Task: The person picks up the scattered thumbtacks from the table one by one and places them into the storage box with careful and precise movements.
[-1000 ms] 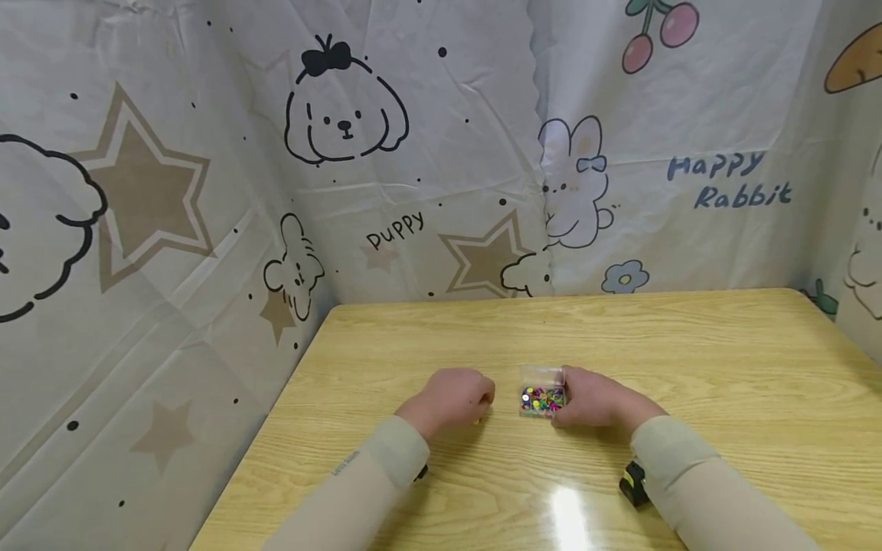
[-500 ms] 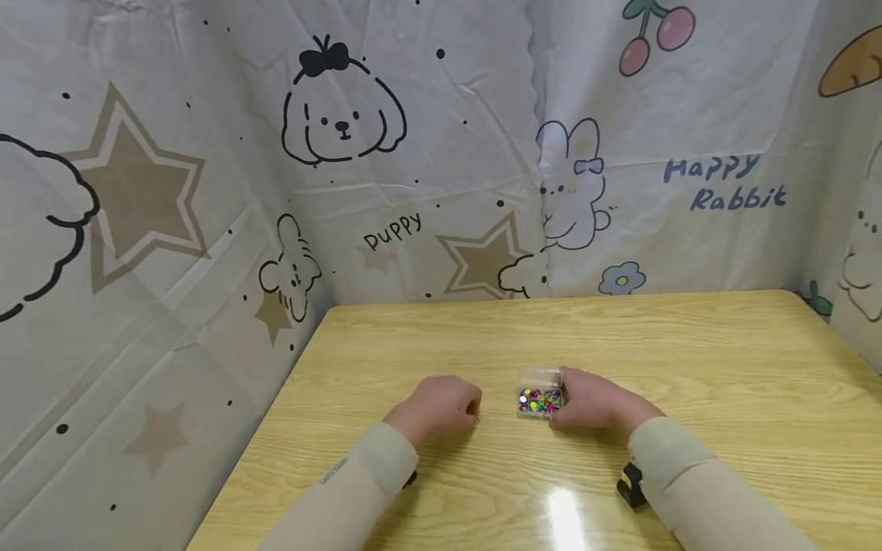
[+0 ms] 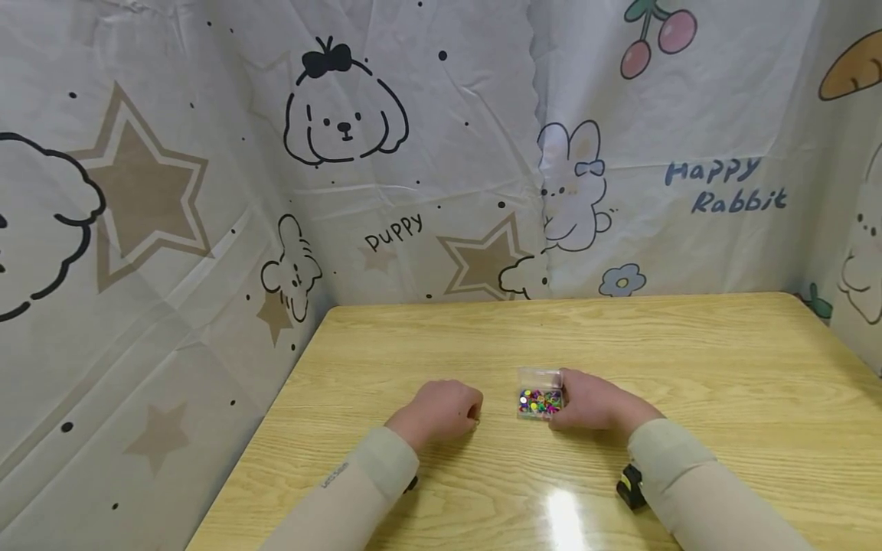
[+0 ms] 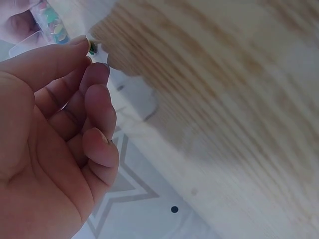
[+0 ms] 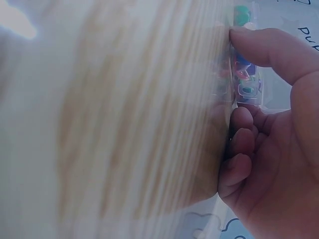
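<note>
A small clear plastic box [image 3: 540, 404] full of colourful thumbtacks stands on the table with its lid raised at the back. My right hand [image 3: 594, 399] grips the box at its right side, thumb in front, the other fingers behind or beside it. To the left of the box, my left hand [image 3: 441, 412] is held low over the table. In the left wrist view its thumb and forefinger pinch a tiny thumbtack [image 4: 92, 47] with a yellow edge and some green; most of it is hidden by the fingertips. The other fingers are loosely curled.
The wood-grain table [image 3: 524, 337] reaches back to a printed cloth curtain [image 3: 427, 153], which also hangs along the left and right sides. A black and yellow wrist device [image 3: 630, 486] sits under the right sleeve.
My left hand has moved a little left, away from the box, and has stayed nearly still over the last half second. The right hand and the box keep their place.
</note>
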Demonstrator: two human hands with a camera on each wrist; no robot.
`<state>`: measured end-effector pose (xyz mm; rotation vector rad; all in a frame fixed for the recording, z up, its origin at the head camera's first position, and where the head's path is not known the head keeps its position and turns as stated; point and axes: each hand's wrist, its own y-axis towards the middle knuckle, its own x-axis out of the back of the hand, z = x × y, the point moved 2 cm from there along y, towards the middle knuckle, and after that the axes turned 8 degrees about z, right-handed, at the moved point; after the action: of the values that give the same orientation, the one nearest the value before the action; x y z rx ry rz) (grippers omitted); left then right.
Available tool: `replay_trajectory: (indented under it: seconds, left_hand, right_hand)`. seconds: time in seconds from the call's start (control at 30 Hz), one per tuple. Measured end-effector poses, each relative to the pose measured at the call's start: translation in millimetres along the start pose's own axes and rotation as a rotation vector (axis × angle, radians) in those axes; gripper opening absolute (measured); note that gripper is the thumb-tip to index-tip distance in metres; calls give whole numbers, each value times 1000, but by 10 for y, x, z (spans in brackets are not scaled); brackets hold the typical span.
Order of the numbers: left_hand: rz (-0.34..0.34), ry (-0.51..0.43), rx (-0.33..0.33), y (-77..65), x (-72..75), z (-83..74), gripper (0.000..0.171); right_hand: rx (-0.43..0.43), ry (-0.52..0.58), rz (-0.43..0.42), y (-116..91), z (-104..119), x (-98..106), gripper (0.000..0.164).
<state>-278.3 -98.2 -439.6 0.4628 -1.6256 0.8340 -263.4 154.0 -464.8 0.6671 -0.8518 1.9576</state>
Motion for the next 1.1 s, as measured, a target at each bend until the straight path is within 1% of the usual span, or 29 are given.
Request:
replay_trajectory:
  seconds: [0.17, 0.33, 0.47, 0.53, 0.63, 0.8, 1.1]
  left_hand:
    - [-15, 17, -10, 8, -15, -10, 19]
    - [-16, 36, -13, 13, -17, -24, 19]
    - [-9, 21, -6, 9, 0, -29, 19]
    - [-17, 18, -9, 7, 17, -33, 20]
    - [-47, 13, -27, 13, 44, -44, 20]
    - [-78, 22, -52, 51, 86, -84, 21]
    - [-95, 85, -62, 164, 114, -199, 18]
  right_hand:
    - [-3, -3, 0, 6, -4, 0, 54]
    - [-6, -4, 7, 8, -10, 3, 55]
    - [-8, -7, 17, 5, -15, 9, 57]
    - [-7, -6, 22, 1, -16, 13, 57]
    - [-3, 7, 24, 0, -19, 20, 56]
    - [3, 18, 21, 5, -27, 26, 55]
    - [5, 11, 18, 4, -23, 32, 55]
